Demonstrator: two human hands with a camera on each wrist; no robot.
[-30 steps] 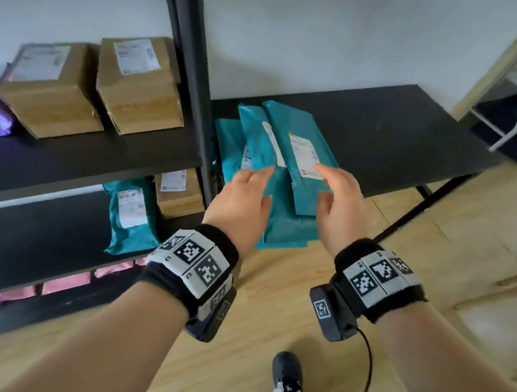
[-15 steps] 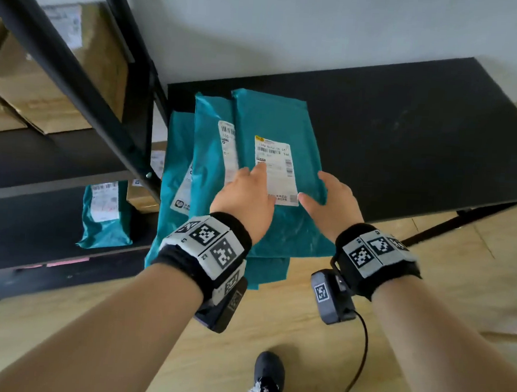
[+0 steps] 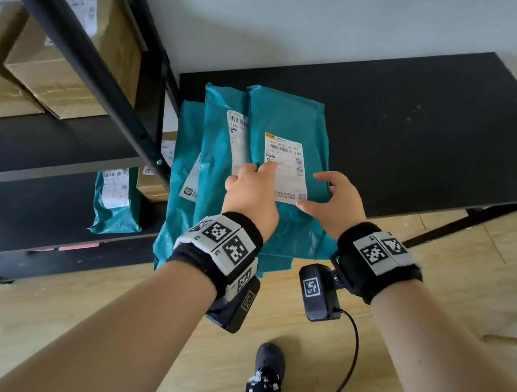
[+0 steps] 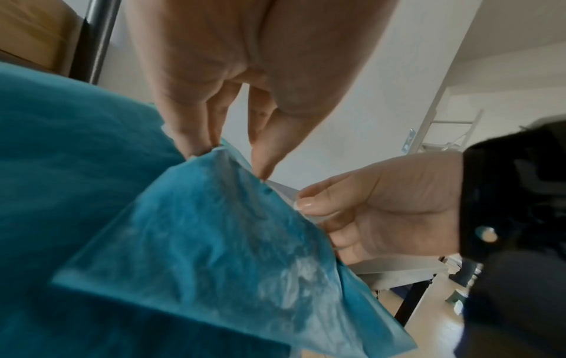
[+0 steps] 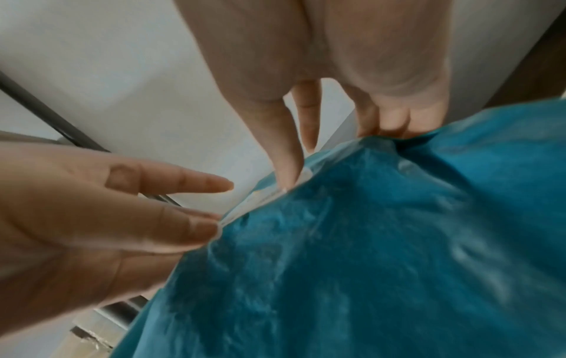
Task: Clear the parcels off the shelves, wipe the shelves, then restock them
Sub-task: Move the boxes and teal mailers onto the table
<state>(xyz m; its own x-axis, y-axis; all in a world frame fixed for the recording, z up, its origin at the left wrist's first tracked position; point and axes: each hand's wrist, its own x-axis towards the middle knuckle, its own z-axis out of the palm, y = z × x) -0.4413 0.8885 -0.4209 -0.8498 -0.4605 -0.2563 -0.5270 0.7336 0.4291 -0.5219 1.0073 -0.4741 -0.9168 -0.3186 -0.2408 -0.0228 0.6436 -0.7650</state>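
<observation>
Several teal mailer parcels lie overlapped at the left end of the black table (image 3: 408,129), hanging over its front edge. The top parcel (image 3: 287,115) carries a white label (image 3: 284,154). My left hand (image 3: 251,186) rests on it with straight fingers, fingertips on the label's left edge. My right hand (image 3: 333,198) lies on the parcel's right side, thumb at the label's near corner. In the left wrist view the left fingertips (image 4: 196,143) touch the teal plastic (image 4: 214,242). In the right wrist view the right fingers (image 5: 395,123) press onto the parcel (image 5: 367,242).
A black shelf rack (image 3: 86,61) stands to the left, with cardboard boxes (image 3: 61,68) on its upper shelf. A teal parcel (image 3: 116,204) and a small box (image 3: 151,185) sit lower down, pink parcels (image 3: 79,246) at the bottom. My shoe (image 3: 270,359) is on the wooden floor.
My head has come closer, over the table. Both hands have drawn back along the top parcel toward its near end, and the left fingertips now touch the label.
</observation>
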